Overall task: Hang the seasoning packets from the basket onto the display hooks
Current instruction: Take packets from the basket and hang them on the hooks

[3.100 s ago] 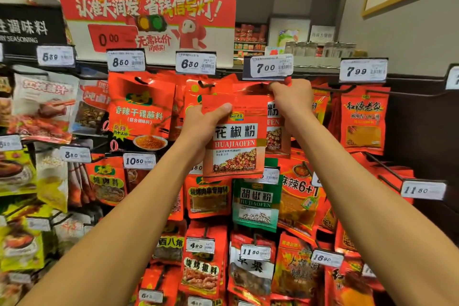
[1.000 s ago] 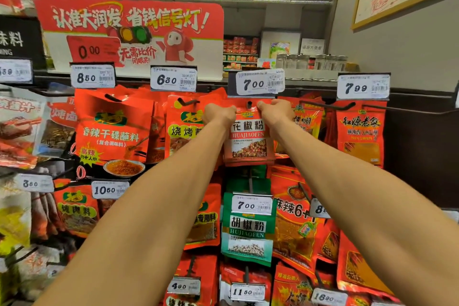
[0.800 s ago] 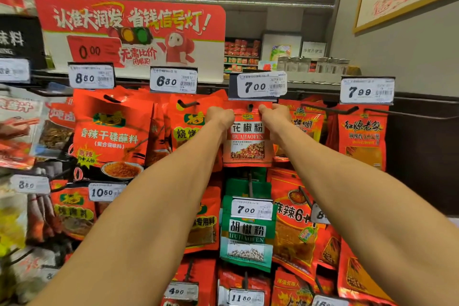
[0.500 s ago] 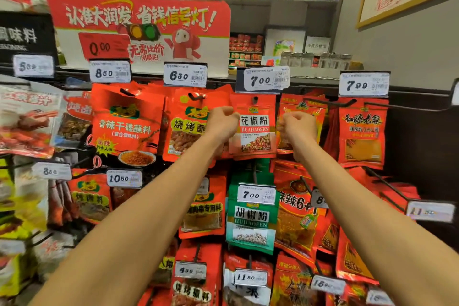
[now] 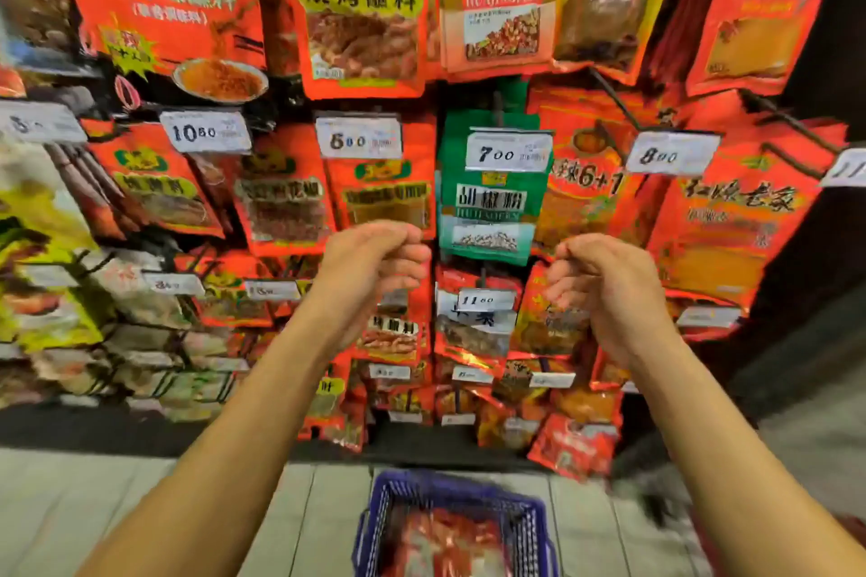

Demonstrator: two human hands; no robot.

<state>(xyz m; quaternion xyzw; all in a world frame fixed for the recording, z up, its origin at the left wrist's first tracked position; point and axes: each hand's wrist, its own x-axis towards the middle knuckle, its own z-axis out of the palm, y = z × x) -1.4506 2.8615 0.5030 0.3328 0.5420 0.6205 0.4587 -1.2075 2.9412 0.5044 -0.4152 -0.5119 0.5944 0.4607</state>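
Red packets (image 5: 450, 543) lie in the blue basket (image 5: 375, 525) on the floor below me; another, the huajiao packet (image 5: 501, 0), hangs on the rack up top. My left hand (image 5: 370, 267) and right hand (image 5: 604, 281) hover loosely curled, holding nothing, before the green packet (image 5: 487, 211).

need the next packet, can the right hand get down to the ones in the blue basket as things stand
Probably yes: the right hand holds nothing, the blue basket sits open-topped on the floor below, and nothing covers the red packets inside.
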